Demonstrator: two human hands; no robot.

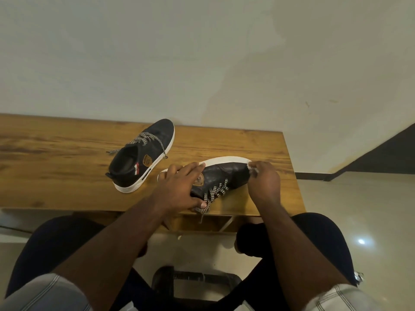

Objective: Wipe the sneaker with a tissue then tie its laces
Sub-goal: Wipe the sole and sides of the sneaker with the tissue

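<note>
Bracing the tipped sneaker (pixel 221 176), your left hand (pixel 177 187) clasps its stiff collar; right hand (pixel 266 180) pinches flimsy tissue (pixel 253 169) at the toe.

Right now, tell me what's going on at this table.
A seated person is cleaning a dark sneaker tipped on its side near the front of the wooden table. The left hand holds the sneaker steady around its collar, while the right hand pinches a small white tissue against the toe end. Its checkered laces hang loose, not yet tied. A second sneaker stands upright farther back, its laces loose too.
</note>
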